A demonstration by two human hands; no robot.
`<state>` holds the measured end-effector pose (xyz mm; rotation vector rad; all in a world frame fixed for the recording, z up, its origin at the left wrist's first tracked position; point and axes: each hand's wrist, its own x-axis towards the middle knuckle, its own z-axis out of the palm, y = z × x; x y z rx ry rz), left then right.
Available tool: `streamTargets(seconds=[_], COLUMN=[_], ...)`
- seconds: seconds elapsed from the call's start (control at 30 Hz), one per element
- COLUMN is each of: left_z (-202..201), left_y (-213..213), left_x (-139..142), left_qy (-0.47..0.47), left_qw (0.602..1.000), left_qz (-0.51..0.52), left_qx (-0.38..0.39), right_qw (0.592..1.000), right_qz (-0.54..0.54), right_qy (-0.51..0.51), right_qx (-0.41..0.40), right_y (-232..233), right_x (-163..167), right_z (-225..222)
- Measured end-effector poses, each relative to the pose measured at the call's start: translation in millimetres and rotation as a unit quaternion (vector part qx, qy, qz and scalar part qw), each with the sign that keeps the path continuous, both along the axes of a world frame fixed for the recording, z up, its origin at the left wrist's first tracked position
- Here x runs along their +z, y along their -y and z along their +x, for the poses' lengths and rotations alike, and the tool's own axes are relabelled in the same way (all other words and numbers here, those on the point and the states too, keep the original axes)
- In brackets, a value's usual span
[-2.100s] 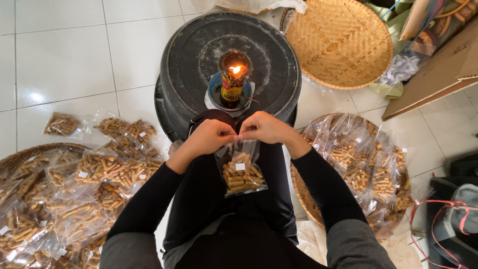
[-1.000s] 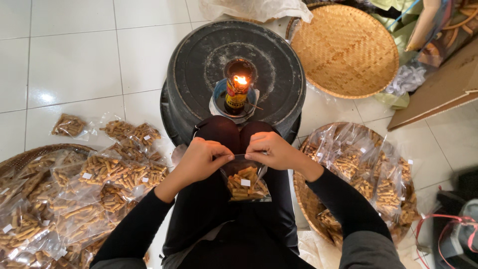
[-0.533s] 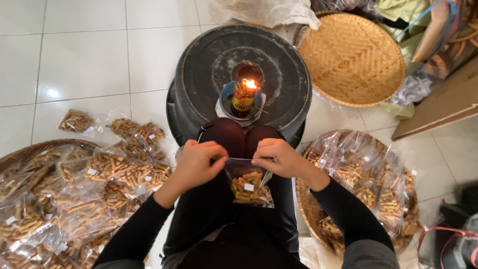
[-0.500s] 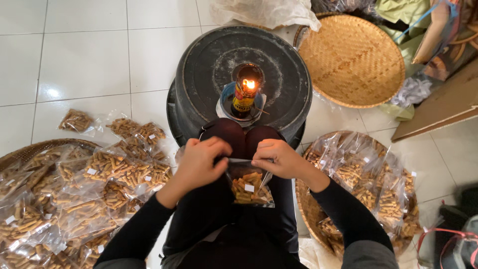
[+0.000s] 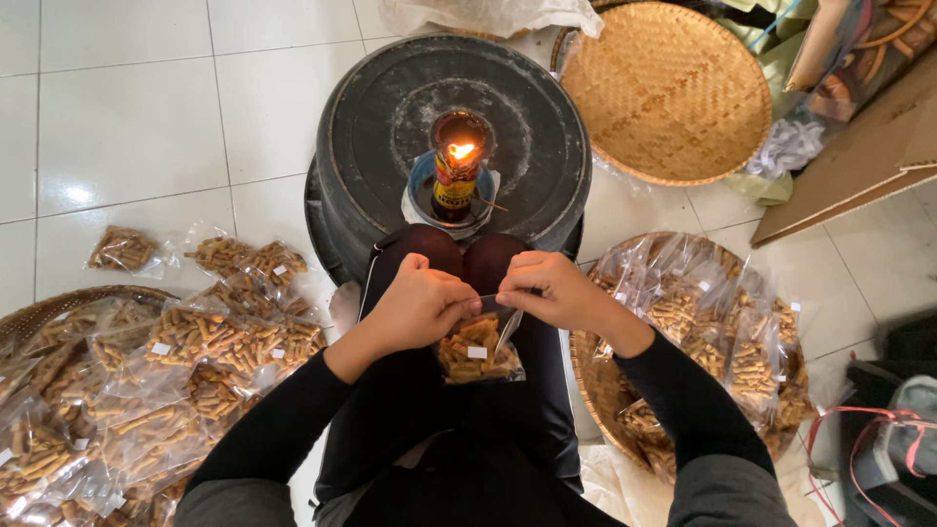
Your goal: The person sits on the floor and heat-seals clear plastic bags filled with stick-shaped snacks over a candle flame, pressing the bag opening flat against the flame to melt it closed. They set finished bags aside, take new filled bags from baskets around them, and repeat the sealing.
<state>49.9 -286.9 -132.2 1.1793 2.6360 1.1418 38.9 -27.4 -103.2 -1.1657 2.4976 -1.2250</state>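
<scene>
Snack bag [image 5: 476, 346] hangs over your lap, just in front of your knees, a small clear plastic pouch filled with short golden-brown sticks and carrying a small white label. Its long axis runs roughly up and down, mouth at the top toward the lamp, filled bottom pointing down at your lap, tilted slightly. Your left hand [image 5: 418, 304] has its fingers closed on the top left edge of the bag, and your right hand [image 5: 549, 289] pinches the top right edge, so both hands grip the mouth of the pouch between them. Just beyond your knees stands an overturned black tub [image 5: 390, 127] with a lit bottle lamp [image 5: 458, 176] on a small dish on it, its flame burning. On the floor to your left lies a heap of filled bags [image 5: 195, 361], some on a woven tray. To your right another woven tray [image 5: 600, 390] carries more filled bags [image 5: 722, 332]. An empty round woven tray [image 5: 669, 88] lies farther off on the right.
</scene>
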Motion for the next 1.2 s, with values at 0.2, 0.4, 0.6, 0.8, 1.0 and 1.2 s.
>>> streamTargets(seconds=[0.2, 0.4, 0.6, 0.8, 1.0, 1.2], left_z=[-3.0, -6.0, -14.0, -22.1, -23.5, -43.4], left_y=[-3.5, 1.3, 8.5, -11.1, -10.5, -7.7], left_x=[12.0, 16.7, 23.3, 32.2, 34.9, 19.4], left_qy=[-0.011, -0.031, -0.047, -0.105, -0.124, -0.108], left_qw=[1.000, 0.999, 0.997, 0.994, 0.991, 0.990], left_qz=[0.013, 0.014, 0.039, -0.002, -0.012, 0.044], left_qx=[0.015, 0.037, 0.038, 0.037, 0.038, 0.080], right_qw=[0.999, 0.986, 0.905, 0.914, 0.967, 0.908], right_qz=[-0.023, -0.079, -0.357, -0.332, -0.153, -0.298], right_qy=[0.013, 0.048, 0.200, 0.208, 0.112, 0.246], right_qx=[-0.035, -0.136, -0.120, -0.109, -0.169, -0.163], right_y=[-15.5, -42.3, -15.7, 18.4, 7.9, 5.2], right_x=[-2.4, -32.4, -49.4, -37.3, -28.4, -54.0], right_z=[-3.4, -7.4, -6.2, -4.4, -9.6, -39.6])
